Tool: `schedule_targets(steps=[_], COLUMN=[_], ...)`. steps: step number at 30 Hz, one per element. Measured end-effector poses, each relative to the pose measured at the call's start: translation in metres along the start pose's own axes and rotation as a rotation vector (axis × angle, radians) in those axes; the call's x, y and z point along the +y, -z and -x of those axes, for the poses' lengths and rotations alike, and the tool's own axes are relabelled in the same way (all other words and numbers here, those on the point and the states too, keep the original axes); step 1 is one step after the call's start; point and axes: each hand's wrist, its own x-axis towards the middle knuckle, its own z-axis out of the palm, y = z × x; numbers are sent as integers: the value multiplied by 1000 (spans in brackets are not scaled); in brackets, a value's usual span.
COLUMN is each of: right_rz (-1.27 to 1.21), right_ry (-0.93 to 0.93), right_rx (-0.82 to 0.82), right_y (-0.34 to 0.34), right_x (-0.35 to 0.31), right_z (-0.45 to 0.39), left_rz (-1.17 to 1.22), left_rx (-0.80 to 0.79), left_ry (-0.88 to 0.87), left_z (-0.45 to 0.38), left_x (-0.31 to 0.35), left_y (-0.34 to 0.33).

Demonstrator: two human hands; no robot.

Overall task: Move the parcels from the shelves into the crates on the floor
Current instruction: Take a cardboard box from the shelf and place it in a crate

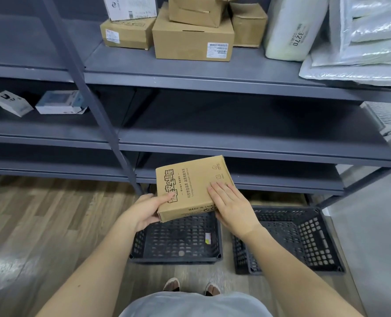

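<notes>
I hold a flat brown cardboard parcel (191, 184) with black print in the air, above the left black crate (178, 259). My left hand (142, 211) grips its near left corner, thumb on top and fingers underneath. My right hand (231, 204) lies on the parcel's near right part with straight fingers on the top face. A second black crate (315, 255) stands on the floor to the right. Both crates look empty apart from a small label in the left one.
The upper shelf (190, 72) carries several brown cartons (190, 40), a white bag (290, 30) and silver padded mailers (361, 53). Two small white boxes (59, 102) lie on the middle shelf at left. A grey upright post (94, 106) crosses in front. My feet stand on wooden flooring.
</notes>
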Motion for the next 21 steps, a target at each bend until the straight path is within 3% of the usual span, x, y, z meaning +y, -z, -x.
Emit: schedule_targets(steps=[4, 8, 15, 18, 21], right_rz=[-121, -195, -208, -237, -391], right_ry=[-73, -183, -274, -242, -253], right_rx=[-120, -197, -182, -268, -414], right_y=[-3, -3, 12, 18, 28], right_x=[-3, 5, 30, 41, 43], right_z=[2, 9, 1, -9, -20], left_rz=[9, -55, -500, -661, -644], left_rx=[4, 111, 159, 145, 100], left_ry=[-31, -128, -321, -404, -425], left_z=[-1, -2, -2, 3, 4], left_x=[-7, -8, -13, -14, -14], left_y=[0, -1, 1, -1, 2])
